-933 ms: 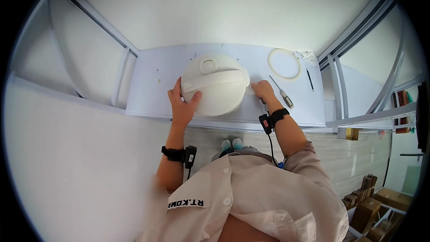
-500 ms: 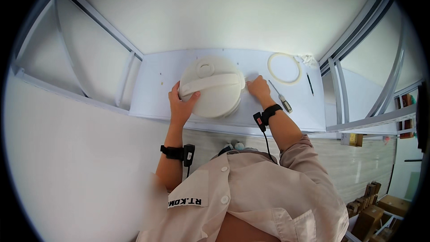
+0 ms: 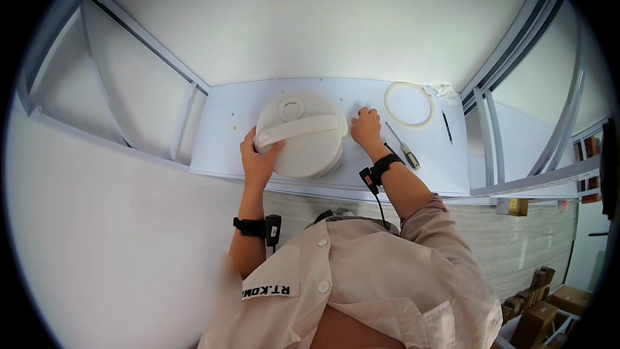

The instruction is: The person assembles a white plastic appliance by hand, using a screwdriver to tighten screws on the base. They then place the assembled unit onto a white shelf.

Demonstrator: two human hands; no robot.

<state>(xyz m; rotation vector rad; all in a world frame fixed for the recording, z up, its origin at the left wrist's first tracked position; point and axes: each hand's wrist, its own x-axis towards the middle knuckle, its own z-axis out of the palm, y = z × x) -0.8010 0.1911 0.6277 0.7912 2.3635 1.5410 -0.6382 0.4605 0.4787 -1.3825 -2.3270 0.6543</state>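
A cream-white rice cooker (image 3: 307, 145) with a round lid, a vent ring and a curved carrying handle (image 3: 300, 128) stands on the white table. My left hand (image 3: 259, 159) grips its left side, the thumb up by the end of the handle and the other fingers wrapped around the edge. Just off the cooker's right side is my right hand (image 3: 366, 128), its fingers curled in; whatever they may hold is hidden. Beside that hand a screwdriver (image 3: 410, 156) with a pale and dark handle lies on the table. A thin dark piece (image 3: 392, 152) shows close to my right wrist.
Further right on the white table (image 3: 219, 148) lie a pale sealing ring (image 3: 387, 98), a black pen (image 3: 447, 127) and crumpled white tissue (image 3: 444, 91). Tiny bits dot the tabletop. Metal frames (image 3: 494, 136) rise at both ends; cardboard boxes (image 3: 536, 320) stand at lower right.
My right hand has drawn slightly away from the cooker's right edge, its fingers curled. The left hand keeps its grip on the cooker. The whole view has shifted a little.
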